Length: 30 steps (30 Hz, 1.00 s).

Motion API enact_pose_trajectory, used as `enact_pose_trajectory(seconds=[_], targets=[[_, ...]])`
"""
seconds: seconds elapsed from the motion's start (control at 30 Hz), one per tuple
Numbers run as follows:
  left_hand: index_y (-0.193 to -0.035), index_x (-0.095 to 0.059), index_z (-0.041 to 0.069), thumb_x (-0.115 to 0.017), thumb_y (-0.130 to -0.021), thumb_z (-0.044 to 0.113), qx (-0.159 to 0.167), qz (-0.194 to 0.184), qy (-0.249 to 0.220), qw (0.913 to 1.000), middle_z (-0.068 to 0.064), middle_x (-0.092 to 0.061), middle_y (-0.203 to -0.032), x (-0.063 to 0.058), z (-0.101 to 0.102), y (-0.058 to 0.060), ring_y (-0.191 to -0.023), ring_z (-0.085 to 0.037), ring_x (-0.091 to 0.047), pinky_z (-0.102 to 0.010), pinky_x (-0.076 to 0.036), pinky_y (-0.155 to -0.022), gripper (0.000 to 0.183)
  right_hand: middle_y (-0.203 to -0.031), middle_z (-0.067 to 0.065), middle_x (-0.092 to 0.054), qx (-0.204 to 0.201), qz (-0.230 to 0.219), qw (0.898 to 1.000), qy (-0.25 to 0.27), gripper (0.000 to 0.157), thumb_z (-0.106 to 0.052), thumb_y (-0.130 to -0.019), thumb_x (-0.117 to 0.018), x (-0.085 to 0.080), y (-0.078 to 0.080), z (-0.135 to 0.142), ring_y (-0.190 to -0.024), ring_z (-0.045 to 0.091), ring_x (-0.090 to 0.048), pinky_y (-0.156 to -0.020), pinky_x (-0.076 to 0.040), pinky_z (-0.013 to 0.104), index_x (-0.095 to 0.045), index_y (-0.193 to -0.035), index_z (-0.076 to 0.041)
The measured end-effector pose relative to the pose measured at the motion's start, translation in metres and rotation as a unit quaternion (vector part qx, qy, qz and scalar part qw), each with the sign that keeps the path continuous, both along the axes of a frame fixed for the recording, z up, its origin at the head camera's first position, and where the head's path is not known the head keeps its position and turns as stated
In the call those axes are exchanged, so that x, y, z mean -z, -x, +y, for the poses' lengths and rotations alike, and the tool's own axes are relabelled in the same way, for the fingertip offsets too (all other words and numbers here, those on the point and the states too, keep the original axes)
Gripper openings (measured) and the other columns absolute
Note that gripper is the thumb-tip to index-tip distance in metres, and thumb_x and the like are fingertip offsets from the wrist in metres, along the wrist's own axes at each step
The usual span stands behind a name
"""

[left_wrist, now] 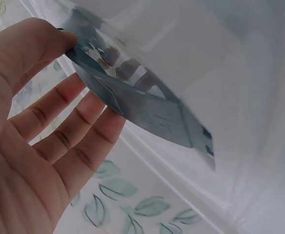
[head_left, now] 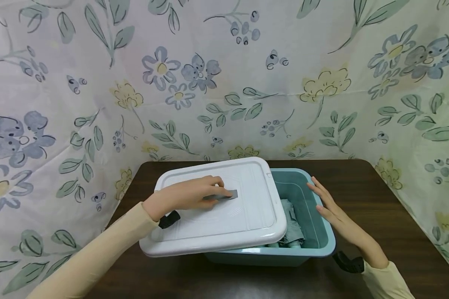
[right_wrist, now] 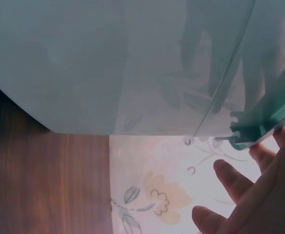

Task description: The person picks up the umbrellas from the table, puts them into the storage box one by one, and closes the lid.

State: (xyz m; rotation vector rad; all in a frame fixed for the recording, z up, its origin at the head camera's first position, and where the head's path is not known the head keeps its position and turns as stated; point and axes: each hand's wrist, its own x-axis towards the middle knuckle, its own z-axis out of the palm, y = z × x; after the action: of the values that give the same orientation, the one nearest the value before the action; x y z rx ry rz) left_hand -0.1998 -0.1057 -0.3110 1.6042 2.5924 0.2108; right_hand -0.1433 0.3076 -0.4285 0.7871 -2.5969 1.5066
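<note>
A teal plastic storage bin stands on the table, its right part uncovered. Folded greenish cloth lies inside. Over its left part, a white lid sits shifted left and tilted. My left hand holds the lid by the grey strap handle on top; in the left wrist view, thumb and fingers curl around this handle. On the right, my right hand has its fingers extended at the bin's right rim. In the right wrist view, fingertips touch the rim's underside beside the bin wall.
The dark wooden table extends to the right of the bin and in front of it. A floral curtain hangs behind the table and along both sides. Each wrist wears a black strap.
</note>
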Motion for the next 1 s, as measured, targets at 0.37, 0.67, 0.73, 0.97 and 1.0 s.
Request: enact_pose_trajectory(seconds=[0.37, 0.67, 0.73, 0.97, 1.0], targets=[[-0.13, -0.055, 0.027, -0.054, -0.094, 0.017, 0.031, -0.003, 0.045, 0.9985, 0.002, -0.052, -0.117, -0.007, 0.035, 0.002, -0.094, -0.009, -0.048, -0.022, -0.043, -0.081, 0.037, -0.156, -0.005, 0.008, 0.012, -0.026, 1.0, 0.006, 0.055, -0.015, -0.099, -0.032, 0.001, -0.002, -0.006, -0.142, 0.025, 0.009, -0.086, -0.004, 0.081, -0.012, -0.15, -0.023], [-0.13, -0.055, 0.026, -0.053, -0.094, 0.017, 0.056, 0.005, 0.061, 0.9966, 0.002, -0.052, -0.117, -0.001, 0.058, 0.007, -0.097, -0.01, -0.049, -0.02, -0.042, -0.083, 0.037, -0.156, -0.004, 0.007, 0.014, -0.019, 1.0, 0.013, 0.056, -0.014, -0.099, -0.031, 0.003, -0.002, -0.005, -0.142, 0.026, 0.009, -0.085, -0.001, 0.082, -0.009, -0.15, -0.021], [-0.129, -0.056, 0.025, -0.054, -0.094, 0.016, 0.062, 0.004, 0.057, 0.9964, 0.001, -0.052, -0.117, -0.001, 0.062, 0.008, -0.098, -0.011, -0.049, -0.02, -0.042, -0.083, 0.037, -0.156, -0.004, 0.008, 0.01, -0.021, 1.0, 0.016, 0.057, -0.013, -0.099, -0.03, 0.003, -0.001, -0.005, -0.142, 0.022, 0.009, -0.086, -0.001, 0.081, -0.008, -0.151, -0.021], [-0.13, -0.056, 0.025, -0.053, -0.094, 0.016, 0.071, 0.006, 0.066, 0.9953, 0.001, -0.052, -0.117, -0.003, 0.077, 0.006, -0.098, -0.011, -0.05, -0.02, -0.041, -0.082, 0.037, -0.156, -0.002, 0.006, 0.007, -0.005, 1.0, 0.018, 0.051, -0.021, -0.102, -0.023, 0.002, -0.001, -0.005, -0.141, 0.011, 0.006, -0.089, 0.0, 0.079, -0.006, -0.151, -0.019], [-0.13, -0.055, 0.025, -0.053, -0.094, 0.016, 0.072, 0.008, 0.068, 0.995, 0.001, -0.052, -0.117, -0.004, 0.08, 0.006, -0.098, -0.011, -0.05, -0.02, -0.041, -0.082, 0.037, -0.156, -0.001, 0.006, 0.006, -0.001, 1.0, 0.02, 0.051, -0.023, -0.103, -0.022, 0.002, -0.001, -0.005, -0.141, 0.013, 0.006, -0.089, 0.0, 0.079, -0.006, -0.151, -0.019]])
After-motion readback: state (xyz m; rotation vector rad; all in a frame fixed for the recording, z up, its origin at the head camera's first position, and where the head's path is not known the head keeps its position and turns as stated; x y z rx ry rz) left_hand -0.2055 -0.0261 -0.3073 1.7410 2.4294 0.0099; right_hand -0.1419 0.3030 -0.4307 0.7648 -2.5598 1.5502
